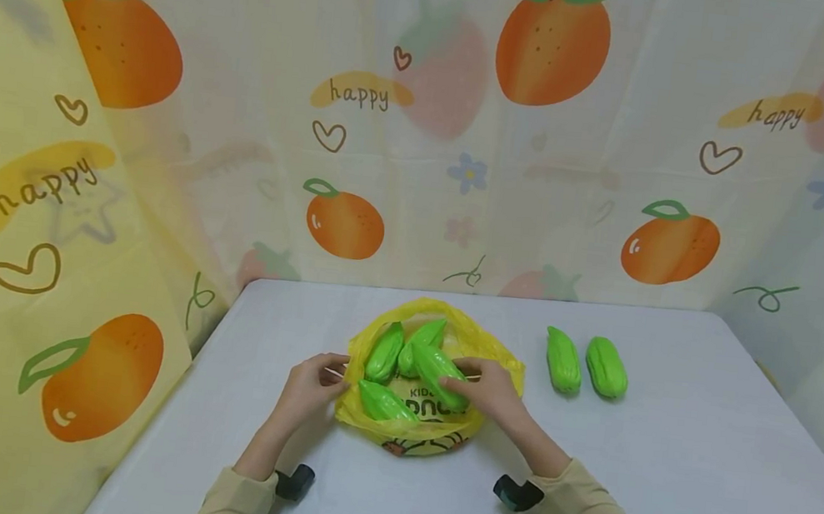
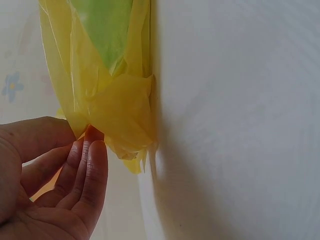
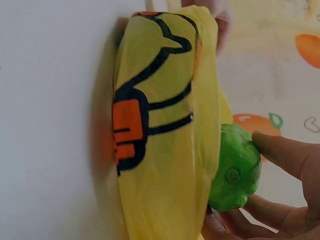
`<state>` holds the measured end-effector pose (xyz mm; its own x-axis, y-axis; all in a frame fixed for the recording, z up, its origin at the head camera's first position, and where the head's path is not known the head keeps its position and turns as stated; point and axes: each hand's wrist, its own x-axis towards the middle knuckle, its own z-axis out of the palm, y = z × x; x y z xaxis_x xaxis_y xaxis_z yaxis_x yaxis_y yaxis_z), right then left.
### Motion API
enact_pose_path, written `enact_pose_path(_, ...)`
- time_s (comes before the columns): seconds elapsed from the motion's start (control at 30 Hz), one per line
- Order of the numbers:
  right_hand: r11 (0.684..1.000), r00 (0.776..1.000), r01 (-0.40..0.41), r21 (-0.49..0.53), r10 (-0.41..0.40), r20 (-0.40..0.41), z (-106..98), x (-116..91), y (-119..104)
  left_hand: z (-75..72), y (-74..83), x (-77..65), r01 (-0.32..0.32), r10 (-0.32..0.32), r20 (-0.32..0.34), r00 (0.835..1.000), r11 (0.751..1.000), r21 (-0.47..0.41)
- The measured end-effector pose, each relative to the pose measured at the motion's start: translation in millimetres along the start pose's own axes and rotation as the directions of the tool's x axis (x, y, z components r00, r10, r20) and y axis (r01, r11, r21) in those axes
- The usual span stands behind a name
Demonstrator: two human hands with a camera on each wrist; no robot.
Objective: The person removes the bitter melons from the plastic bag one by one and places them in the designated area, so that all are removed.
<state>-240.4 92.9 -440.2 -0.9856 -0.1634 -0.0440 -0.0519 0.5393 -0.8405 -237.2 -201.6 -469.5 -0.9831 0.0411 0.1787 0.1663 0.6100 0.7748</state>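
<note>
A yellow plastic bag (image 1: 509, 358) with printed lettering and a cartoon stands wide-mouthed on the table. My left hand (image 1: 313, 382) pinches its left rim between thumb and fingers, as the left wrist view shows on the crumpled yellow film (image 2: 122, 112). With my right hand (image 1: 492, 391) I grip a glossy green ridged toy gourd (image 1: 438, 370) over the bag's right side. Its blunt, lobed end (image 3: 234, 172) sticks out past the bag wall in the right wrist view, thumb on top and fingers beneath. Three similar gourds lie inside, one at the left (image 1: 384, 352), one behind (image 1: 428, 338), one in front (image 1: 382, 402).
Two more green gourds, one (image 1: 563, 362) beside the other (image 1: 606, 368), lie on the white table (image 1: 659, 484) to the right of the bag. A fruit-printed curtain (image 1: 581, 157) hangs behind the table and along both sides. Black wrist cameras (image 1: 518, 493) sit under both forearms.
</note>
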Motion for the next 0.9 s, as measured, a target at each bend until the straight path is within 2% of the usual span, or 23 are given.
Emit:
enact_pose_path(0.67,0.999,0.998,-0.018,-0.032,0.016,-0.063,-38,1,8,1.2,-2.0,1.2,-0.003,0.003,0.001,1.0,1.0,0.008)
enact_pose_path(0.9,1.0,0.997,-0.023,-0.01,0.023,-0.067,-52,1,10,0.7,-0.7,1.2,-0.012,0.012,-0.008,1.0,1.0,0.017)
